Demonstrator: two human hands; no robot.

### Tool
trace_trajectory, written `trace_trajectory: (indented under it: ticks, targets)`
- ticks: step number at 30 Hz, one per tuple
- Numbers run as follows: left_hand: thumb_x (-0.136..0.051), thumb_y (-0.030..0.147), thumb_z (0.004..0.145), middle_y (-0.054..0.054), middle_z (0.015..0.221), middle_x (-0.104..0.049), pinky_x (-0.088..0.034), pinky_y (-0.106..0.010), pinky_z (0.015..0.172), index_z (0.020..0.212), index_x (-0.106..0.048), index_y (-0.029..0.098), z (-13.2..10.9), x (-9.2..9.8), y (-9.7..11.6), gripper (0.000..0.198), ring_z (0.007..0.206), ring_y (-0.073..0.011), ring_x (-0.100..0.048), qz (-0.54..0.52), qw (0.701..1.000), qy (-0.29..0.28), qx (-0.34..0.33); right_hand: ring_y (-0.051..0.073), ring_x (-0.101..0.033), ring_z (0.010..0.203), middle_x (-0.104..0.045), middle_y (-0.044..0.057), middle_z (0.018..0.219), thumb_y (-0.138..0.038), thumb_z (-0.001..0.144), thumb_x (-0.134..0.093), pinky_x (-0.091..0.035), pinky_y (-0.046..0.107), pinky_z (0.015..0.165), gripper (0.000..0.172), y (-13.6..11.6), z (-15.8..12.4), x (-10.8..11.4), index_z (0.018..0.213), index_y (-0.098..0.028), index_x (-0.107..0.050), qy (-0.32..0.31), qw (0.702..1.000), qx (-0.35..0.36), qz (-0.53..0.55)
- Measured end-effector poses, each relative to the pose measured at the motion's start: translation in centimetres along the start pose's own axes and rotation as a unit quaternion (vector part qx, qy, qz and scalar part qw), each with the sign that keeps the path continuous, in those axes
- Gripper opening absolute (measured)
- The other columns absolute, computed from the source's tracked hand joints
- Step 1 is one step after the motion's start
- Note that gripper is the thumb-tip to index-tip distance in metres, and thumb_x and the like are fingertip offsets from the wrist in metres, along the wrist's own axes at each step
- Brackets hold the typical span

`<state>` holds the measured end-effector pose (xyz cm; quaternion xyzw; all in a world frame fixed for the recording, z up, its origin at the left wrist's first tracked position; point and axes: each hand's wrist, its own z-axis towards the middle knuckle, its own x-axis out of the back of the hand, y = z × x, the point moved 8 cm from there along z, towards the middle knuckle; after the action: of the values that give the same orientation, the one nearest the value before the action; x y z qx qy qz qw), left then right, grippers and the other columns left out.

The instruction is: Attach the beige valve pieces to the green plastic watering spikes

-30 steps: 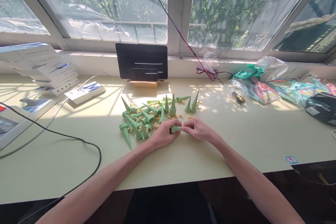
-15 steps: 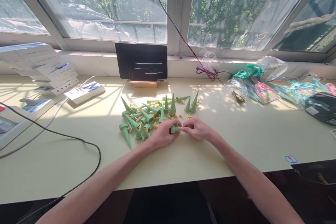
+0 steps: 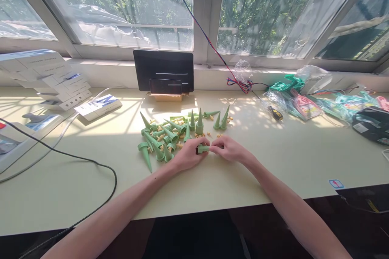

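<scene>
My left hand (image 3: 192, 153) is closed round a green plastic watering spike (image 3: 203, 149), which lies sideways with its wide ribbed end to the left. At its narrow right end the fingers of my right hand (image 3: 227, 149) are pinched together, hiding the tip. Just beyond and to the left spreads a pile of similar green spikes (image 3: 153, 139), some lying and some upright. Small tan plastic fittings (image 3: 179, 145) are scattered among them. Two spikes (image 3: 224, 119) stand apart at the pile's right.
Behind the pile a black tablet (image 3: 164, 64) and a phone lean on a stand. White boxes (image 3: 54, 75) are stacked at the left, and a black cable (image 3: 100, 164) crosses there. To the right lie a screwdriver (image 3: 276, 113) and bagged coloured cables (image 3: 306, 105).
</scene>
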<state>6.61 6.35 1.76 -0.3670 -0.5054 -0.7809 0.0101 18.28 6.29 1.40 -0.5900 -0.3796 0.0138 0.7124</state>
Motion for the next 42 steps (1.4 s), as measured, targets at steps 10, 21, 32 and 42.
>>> trace_trajectory:
  ticks: [10, 21, 32, 42]
  targets:
    - [-0.058, 0.018, 0.083, 0.001, 0.080, -0.065, -0.039, -0.023, 0.063, 0.094, -0.064, 0.018, -0.1, -0.1, 0.0, 0.013, 0.069, -0.0120, -0.055, 0.016, 1.000, 0.005, -0.012, 0.008, -0.020, 0.053, -0.023, -0.006, 0.057, -0.035, 0.090, -0.053, -0.015, 0.027, 0.051, 0.042, 0.5, 0.1, 0.0, 0.056, -0.018, -0.034, 0.005, 1.000, -0.004, 0.009]
    - [-0.059, 0.032, 0.090, -0.004, 0.092, -0.067, -0.042, -0.023, 0.061, 0.105, -0.066, 0.019, -0.1, 1.2, 1.3, 0.021, 0.071, -0.0123, -0.055, -0.009, 0.999, 0.040, -0.018, 0.009, -0.036, 0.048, -0.042, -0.006, 0.053, -0.048, 0.086, -0.064, -0.028, 0.024, 0.048, 0.032, 0.3, -0.4, 1.5, 0.078, -0.017, -0.065, 0.130, 0.983, -0.031, 0.128]
    - [-0.048, 0.052, 0.096, 0.002, 0.067, -0.050, -0.036, -0.022, 0.049, 0.089, -0.052, 0.017, 0.1, 1.0, 0.3, 0.036, 0.053, -0.0083, -0.045, -0.324, 0.940, 0.048, 0.091, 0.008, -0.043, 0.042, -0.053, -0.005, 0.056, -0.050, 0.085, -0.068, -0.036, 0.022, 0.042, 0.033, -0.2, -0.3, 1.4, 0.084, -0.018, -0.061, 0.176, 0.964, 0.010, 0.199]
    - [-0.047, 0.056, 0.095, 0.002, 0.069, -0.049, -0.033, -0.023, 0.048, 0.091, -0.053, 0.016, 0.0, 0.5, -0.2, 0.040, 0.054, -0.0088, -0.045, -0.372, 0.920, 0.051, 0.115, 0.008, -0.047, 0.046, -0.053, -0.002, 0.064, -0.048, 0.092, -0.059, -0.039, 0.023, 0.045, 0.033, -0.8, 0.0, -0.6, 0.080, -0.017, -0.061, 0.145, 0.972, 0.048, 0.179]
